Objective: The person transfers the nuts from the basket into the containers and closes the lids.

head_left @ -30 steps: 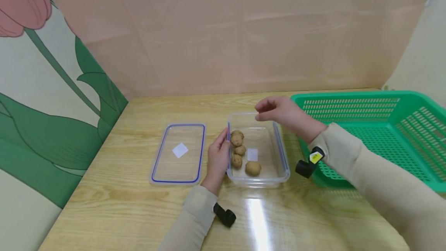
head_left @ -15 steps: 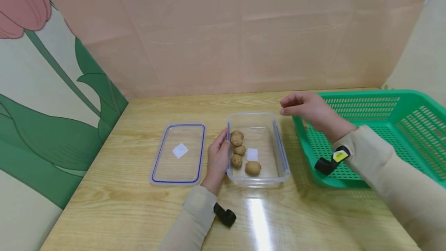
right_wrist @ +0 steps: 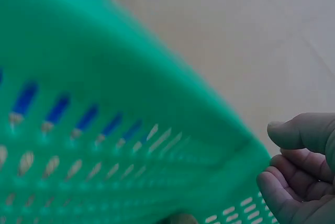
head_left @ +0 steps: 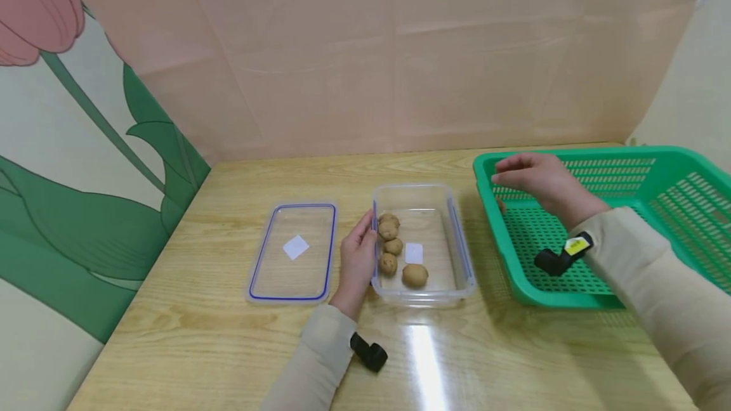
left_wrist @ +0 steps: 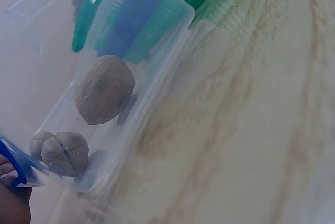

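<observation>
A: Head view: the left hand (head_left: pixel 358 259) rests flat against the left wall of the clear container (head_left: pixel 464 259) on the worktop (head_left: pixel 188 335), fingers straight, gripping nothing. Four walnuts (head_left: pixel 394 247) lie inside, along its left side.

B: And the right hand (head_left: pixel 539 184)?

A: It hovers over the near-left corner of the green basket (head_left: pixel 657 157), fingers loosely curled; its grip holds nothing that the pictures show. A small brown thing shows just below it, too hidden to name.

B: How far along is the work?

A: Judging by the layout, partway: nuts are in, and the blue-rimmed lid (head_left: pixel 292 251) lies apart, left of the container, not yet fitted.
</observation>
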`<state>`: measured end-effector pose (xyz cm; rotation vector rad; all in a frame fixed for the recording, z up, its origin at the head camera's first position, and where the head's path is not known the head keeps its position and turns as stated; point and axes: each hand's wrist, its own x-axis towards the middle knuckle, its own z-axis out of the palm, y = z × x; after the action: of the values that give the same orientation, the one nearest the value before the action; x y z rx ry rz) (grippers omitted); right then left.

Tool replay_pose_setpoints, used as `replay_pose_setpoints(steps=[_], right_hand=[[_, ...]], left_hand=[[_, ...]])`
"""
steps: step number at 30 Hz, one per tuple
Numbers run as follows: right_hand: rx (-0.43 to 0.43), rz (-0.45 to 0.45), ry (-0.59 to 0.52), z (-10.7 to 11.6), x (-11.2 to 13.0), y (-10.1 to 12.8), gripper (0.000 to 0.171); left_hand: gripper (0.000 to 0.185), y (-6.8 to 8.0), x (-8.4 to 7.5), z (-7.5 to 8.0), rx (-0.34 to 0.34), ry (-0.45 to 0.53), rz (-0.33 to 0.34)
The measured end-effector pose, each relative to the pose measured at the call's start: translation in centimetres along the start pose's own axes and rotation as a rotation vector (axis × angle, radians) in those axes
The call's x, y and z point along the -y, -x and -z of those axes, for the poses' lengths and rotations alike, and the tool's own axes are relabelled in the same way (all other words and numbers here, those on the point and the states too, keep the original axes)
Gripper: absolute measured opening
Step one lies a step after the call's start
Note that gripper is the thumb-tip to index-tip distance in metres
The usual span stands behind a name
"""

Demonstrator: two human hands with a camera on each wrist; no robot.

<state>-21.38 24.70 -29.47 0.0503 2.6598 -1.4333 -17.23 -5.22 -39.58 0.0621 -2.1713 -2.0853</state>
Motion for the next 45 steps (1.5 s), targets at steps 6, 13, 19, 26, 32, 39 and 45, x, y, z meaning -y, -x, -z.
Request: replay_pose_setpoints(steps=[6,13,19,26,32,39,45], right_hand=[[0.013,-0.02,0.001,0.3,-0.9,-0.5,0.059],[0.0,-0.011,0.086,0.1,-2.0,-1.1,0.052],[0.02,0.0,0.163,0.1,-2.9,-1.4,0.046],[0.102,-0.014,0.143,-0.1,-4.0,-2.0,0.049],[0.126,0.02,0.173,-0.5,-5.0,-2.5,0.044],[0.142,0.009,0.213,-1.4,-5.7,-2.7,0.044],[0.148,0.022,0.276,-1.8,-5.9,-2.7,0.044]], left_hand=[[0.04,0.0,0.1,0.0,-0.001,-0.004,-0.003],[0.039,0.0,0.2,0.0,0.012,0.021,-0.035],[0.04,-0.2,0.3,0.0,0.034,0.024,-0.032],[0.039,-0.3,0.1,0.0,0.032,0.019,-0.022],[0.04,-0.2,0.0,0.0,0.025,0.01,-0.014],[0.041,-0.3,0.0,0.1,0.028,-0.01,-0.001],[0.04,0.0,-0.3,0.2,0.028,-0.004,-0.006]])
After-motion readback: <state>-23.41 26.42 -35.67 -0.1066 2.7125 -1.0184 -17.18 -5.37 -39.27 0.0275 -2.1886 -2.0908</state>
